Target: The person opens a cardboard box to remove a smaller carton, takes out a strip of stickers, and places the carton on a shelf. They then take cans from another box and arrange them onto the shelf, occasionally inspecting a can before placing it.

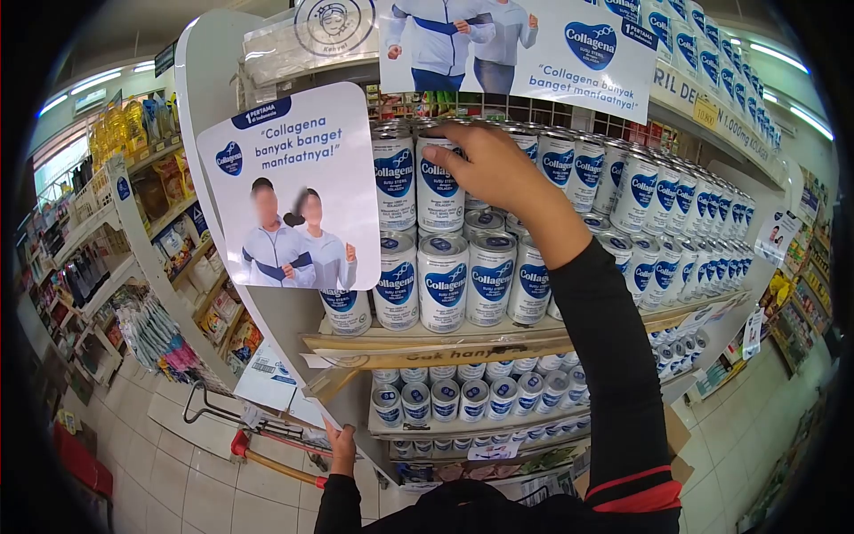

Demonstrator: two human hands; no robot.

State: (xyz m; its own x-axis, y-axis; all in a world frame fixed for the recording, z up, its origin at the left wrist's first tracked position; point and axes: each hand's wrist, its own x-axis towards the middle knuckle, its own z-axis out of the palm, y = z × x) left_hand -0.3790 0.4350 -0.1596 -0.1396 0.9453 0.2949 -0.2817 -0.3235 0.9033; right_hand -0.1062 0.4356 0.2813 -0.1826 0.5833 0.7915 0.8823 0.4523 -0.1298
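My right hand (pixel 485 162) reaches across to the upper row of the shelf, its fingers curled over the top of a white-and-blue Collagena can (pixel 439 191), thumb against the upper front. That can stands upright on the lower layer of cans, beside another can (pixel 393 182) to its left. Directly below are more upright cans (pixel 442 285) of the same kind. Low at the left side of the display, my left hand (pixel 341 449) is closed at the lower end of a thin white edge (pixel 326 414); I cannot tell what this piece is.
A printed sign (pixel 294 191) stands out from the display's left side, and a banner (pixel 534 53) hangs above the cans. Smaller cans fill the lower shelf (pixel 445 427). A cart with a red-and-yellow handle (pixel 276 463) is on the tiled floor at left.
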